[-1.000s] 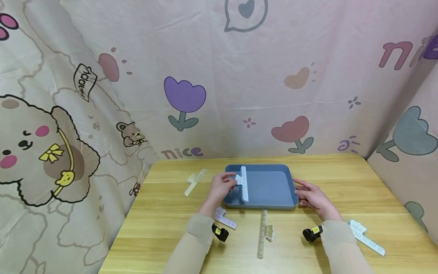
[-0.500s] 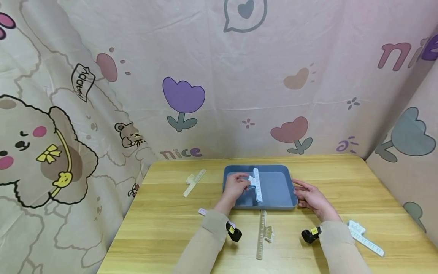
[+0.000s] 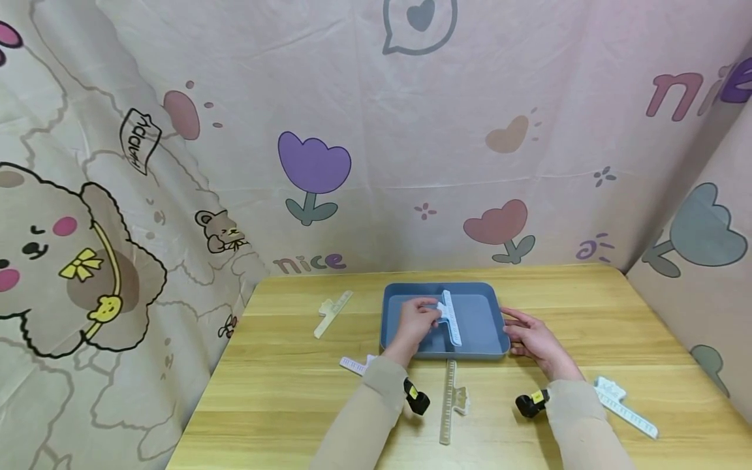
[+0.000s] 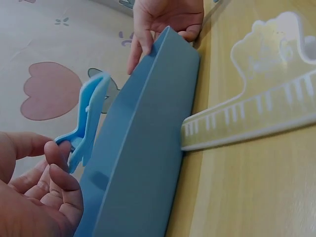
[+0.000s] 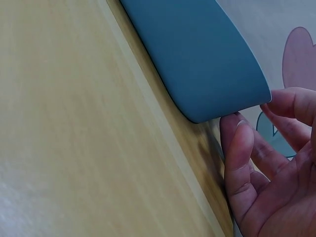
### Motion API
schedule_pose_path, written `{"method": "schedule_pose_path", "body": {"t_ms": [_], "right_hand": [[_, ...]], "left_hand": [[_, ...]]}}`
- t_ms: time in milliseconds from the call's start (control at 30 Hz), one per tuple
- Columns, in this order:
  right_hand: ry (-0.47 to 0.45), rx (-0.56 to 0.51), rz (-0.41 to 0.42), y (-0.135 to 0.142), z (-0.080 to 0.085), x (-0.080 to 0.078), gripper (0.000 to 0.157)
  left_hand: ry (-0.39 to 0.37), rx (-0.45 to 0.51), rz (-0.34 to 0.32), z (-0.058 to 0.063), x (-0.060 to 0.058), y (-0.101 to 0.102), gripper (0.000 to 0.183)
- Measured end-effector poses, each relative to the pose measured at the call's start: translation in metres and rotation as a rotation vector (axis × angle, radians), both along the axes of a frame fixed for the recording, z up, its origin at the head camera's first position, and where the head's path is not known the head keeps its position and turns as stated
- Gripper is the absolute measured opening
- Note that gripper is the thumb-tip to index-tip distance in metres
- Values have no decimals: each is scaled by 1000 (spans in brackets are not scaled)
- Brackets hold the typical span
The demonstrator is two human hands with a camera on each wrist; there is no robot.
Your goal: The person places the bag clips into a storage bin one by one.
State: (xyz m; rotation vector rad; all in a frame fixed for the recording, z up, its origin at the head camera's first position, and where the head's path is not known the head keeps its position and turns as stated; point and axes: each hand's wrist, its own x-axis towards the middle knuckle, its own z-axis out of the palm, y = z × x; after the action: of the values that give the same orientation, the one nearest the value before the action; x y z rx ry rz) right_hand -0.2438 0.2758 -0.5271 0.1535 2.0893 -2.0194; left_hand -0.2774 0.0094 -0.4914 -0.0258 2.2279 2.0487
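Note:
My left hand pinches the handle of a light blue clip with a long piano-key-printed bar. The clip hangs over the blue-grey tray, its bar pointing toward and away from me. In the left wrist view, the blue clip is above the tray's rim, held between thumb and fingers. My right hand touches the tray's right wall from outside. In the right wrist view its fingertips meet the tray's corner, the fingers loosely bent and not wrapped round it.
On the wooden table lie more clips: a cream one left of the tray, a lilac one partly under my left sleeve, a clear one in front, a pale blue one at right. A printed curtain stands behind.
My left hand has carried the blue clip rightward over the tray, from its left part to past the middle, and the bar now tilts slightly. The right hand keeps its place at the wall.

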Motion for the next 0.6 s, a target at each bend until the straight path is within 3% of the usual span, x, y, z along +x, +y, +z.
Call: {"method": "schedule_pose_path", "body": {"t_ms": [167, 600], "right_hand": [[7, 14, 3, 0, 0, 1, 58], [3, -10, 1, -3, 3, 1, 60]], "left_hand": [[-2, -13, 28, -5, -2, 11, 26], [-40, -61, 26, -8, -1, 38, 21]]}}
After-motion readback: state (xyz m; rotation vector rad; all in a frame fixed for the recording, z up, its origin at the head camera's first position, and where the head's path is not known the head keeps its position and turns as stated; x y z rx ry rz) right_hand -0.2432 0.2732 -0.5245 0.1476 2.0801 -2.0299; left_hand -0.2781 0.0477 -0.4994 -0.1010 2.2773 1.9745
